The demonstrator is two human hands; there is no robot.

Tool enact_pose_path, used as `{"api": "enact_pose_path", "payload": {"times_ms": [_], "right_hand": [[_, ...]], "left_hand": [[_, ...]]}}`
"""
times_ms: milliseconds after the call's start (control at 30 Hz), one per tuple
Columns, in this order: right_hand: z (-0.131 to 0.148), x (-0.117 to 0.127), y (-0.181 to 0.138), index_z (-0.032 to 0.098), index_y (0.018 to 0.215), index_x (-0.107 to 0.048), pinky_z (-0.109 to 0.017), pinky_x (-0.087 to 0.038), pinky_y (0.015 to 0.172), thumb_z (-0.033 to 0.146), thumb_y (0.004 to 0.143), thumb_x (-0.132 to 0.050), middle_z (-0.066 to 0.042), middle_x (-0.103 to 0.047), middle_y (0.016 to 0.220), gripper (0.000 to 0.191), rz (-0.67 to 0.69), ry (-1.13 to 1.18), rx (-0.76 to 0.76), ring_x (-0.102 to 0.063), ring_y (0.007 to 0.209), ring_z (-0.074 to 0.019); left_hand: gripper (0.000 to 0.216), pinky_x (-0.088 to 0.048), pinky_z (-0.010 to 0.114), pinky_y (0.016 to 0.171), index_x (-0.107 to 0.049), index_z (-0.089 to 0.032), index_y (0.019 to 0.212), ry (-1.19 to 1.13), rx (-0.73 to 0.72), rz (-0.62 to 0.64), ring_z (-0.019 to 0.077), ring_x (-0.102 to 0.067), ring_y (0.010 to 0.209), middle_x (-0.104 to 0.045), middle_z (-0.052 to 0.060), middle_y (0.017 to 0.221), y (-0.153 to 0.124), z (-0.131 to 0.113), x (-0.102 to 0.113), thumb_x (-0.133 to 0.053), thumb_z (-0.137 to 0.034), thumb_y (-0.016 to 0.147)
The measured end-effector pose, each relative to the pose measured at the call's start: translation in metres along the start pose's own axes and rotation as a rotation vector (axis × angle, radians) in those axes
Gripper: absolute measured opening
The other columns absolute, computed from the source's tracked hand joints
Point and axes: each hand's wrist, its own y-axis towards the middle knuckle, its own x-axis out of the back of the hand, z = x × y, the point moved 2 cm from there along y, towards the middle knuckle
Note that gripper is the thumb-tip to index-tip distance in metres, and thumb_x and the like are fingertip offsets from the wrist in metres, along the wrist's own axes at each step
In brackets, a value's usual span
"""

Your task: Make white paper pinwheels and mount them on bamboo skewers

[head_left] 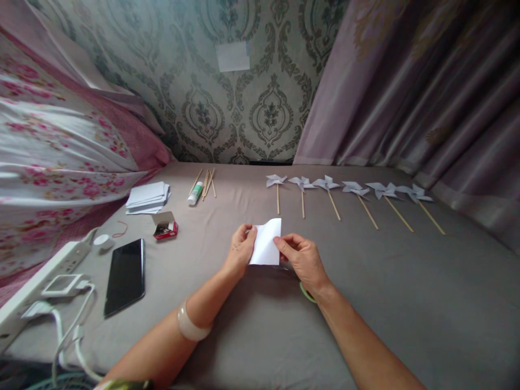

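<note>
A white sheet of paper (266,244) is held up between my two hands, its upper edge curving a little. My left hand (242,246) grips it along the left side, thumb on the front. My right hand (303,257) pinches its right edge between thumb and fingers. Below my right wrist shows a curved green piece (307,292), mostly hidden, so I cannot tell what it belongs to. Beyond my hands, several white paper pinwheels (354,188) on wooden sticks lie in a row toward the right.
At the back left lie a stack of white paper (147,197), a glue tube (195,193) and several wooden sticks (208,184). Nearer are a small open red box (165,230), a black phone (125,277), a white round cap (103,242) and a power strip (60,265) with cables.
</note>
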Motion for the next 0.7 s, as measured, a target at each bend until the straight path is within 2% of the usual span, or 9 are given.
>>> {"api": "enact_pose_path", "payload": {"times_ms": [100, 200, 267, 367, 400, 433, 500, 600, 700], "right_hand": [[-0.002, 0.004, -0.001, 0.018, 0.069, -0.067, -0.025, -0.046, 0.053, 0.050, 0.067, -0.074, 0.000, -0.065, 0.060, 0.034, -0.061, -0.137, 0.123, -0.056, 0.054, -0.0123], [-0.010, 0.010, 0.000, 0.016, 0.082, -0.067, -0.029, -0.050, 0.059, 0.050, 0.072, -0.071, -0.005, -0.071, 0.072, 0.035, -0.152, -0.199, 0.181, -0.063, 0.062, -0.0167], [-0.014, 0.014, 0.001, 0.016, 0.084, -0.066, -0.030, -0.051, 0.060, 0.047, 0.075, -0.068, -0.006, -0.071, 0.073, 0.032, -0.233, -0.333, 0.232, -0.064, 0.062, -0.0174], [-0.009, 0.016, -0.003, 0.018, 0.078, -0.065, -0.029, -0.049, 0.060, 0.038, 0.081, -0.065, -0.004, -0.066, 0.068, 0.021, -0.395, -0.571, 0.458, -0.059, 0.058, -0.0155], [-0.005, 0.015, -0.006, 0.018, 0.077, -0.065, -0.029, -0.048, 0.061, 0.035, 0.082, -0.063, -0.004, -0.065, 0.069, 0.018, -0.407, -0.623, 0.561, -0.058, 0.058, -0.0149], [-0.002, 0.012, -0.009, 0.018, 0.077, -0.065, -0.029, -0.049, 0.062, 0.032, 0.084, -0.062, -0.004, -0.065, 0.071, 0.016, -0.380, -0.655, 0.656, -0.058, 0.060, -0.0148], [0.003, 0.005, -0.014, 0.019, 0.079, -0.066, -0.029, -0.050, 0.065, 0.028, 0.087, -0.059, -0.006, -0.066, 0.079, 0.013, -0.242, -0.664, 0.769, -0.061, 0.069, -0.0157], [0.005, -0.002, -0.016, 0.021, 0.081, -0.067, -0.029, -0.053, 0.069, 0.029, 0.088, -0.058, -0.007, -0.068, 0.087, 0.015, -0.090, -0.605, 0.730, -0.064, 0.079, -0.0171], [0.004, -0.002, -0.013, 0.020, 0.081, -0.068, -0.028, -0.053, 0.067, 0.033, 0.087, -0.059, -0.006, -0.069, 0.086, 0.017, -0.092, -0.515, 0.605, -0.064, 0.077, -0.0169]], "left_hand": [[0.040, -0.039, 0.021, 0.049, -0.058, -0.020, 0.089, 0.025, -0.124, -0.047, 0.0104, -0.054, 0.051, -0.062, -0.003, 0.065, 0.000, -0.010, 0.007, -0.076, -0.046, 0.066], [0.050, -0.046, 0.026, 0.060, -0.058, -0.018, 0.092, -0.055, -0.038, 0.108, 0.0146, -0.060, 0.063, -0.067, 0.003, 0.079, -0.003, -0.011, 0.006, -0.083, -0.043, 0.056], [0.050, -0.049, 0.031, 0.070, -0.059, -0.017, 0.093, -0.026, -0.062, 0.165, 0.0192, -0.063, 0.075, -0.068, 0.007, 0.090, -0.004, -0.010, 0.005, -0.084, -0.042, 0.056], [0.056, -0.045, 0.037, 0.088, -0.062, -0.019, 0.099, 0.182, -0.355, -0.132, 0.0244, -0.059, 0.099, -0.063, 0.012, 0.110, -0.009, -0.013, 0.009, -0.087, -0.033, 0.051], [0.057, -0.043, 0.037, 0.092, -0.063, -0.020, 0.102, 0.230, -0.441, -0.197, 0.0250, -0.057, 0.105, -0.061, 0.013, 0.115, -0.012, -0.015, 0.009, -0.087, -0.031, 0.052], [0.055, -0.042, 0.037, 0.094, -0.064, -0.021, 0.104, 0.245, -0.483, -0.187, 0.0250, -0.056, 0.106, -0.061, 0.012, 0.116, -0.015, -0.015, 0.008, -0.086, -0.032, 0.054], [0.044, -0.046, 0.037, 0.090, -0.068, -0.020, 0.101, 0.181, -0.432, 0.026, 0.0241, -0.060, 0.099, -0.065, 0.011, 0.107, -0.021, -0.014, 0.001, -0.079, -0.041, 0.065], [0.042, -0.049, 0.033, 0.079, -0.073, -0.017, 0.088, 0.051, -0.247, 0.329, 0.0211, -0.063, 0.081, -0.070, 0.008, 0.085, -0.029, -0.011, -0.010, -0.069, -0.056, 0.073], [0.046, -0.050, 0.030, 0.075, -0.076, -0.017, 0.088, 0.007, -0.177, 0.350, 0.0187, -0.062, 0.076, -0.072, 0.006, 0.082, -0.033, -0.011, -0.012, -0.071, -0.058, 0.069]]}}
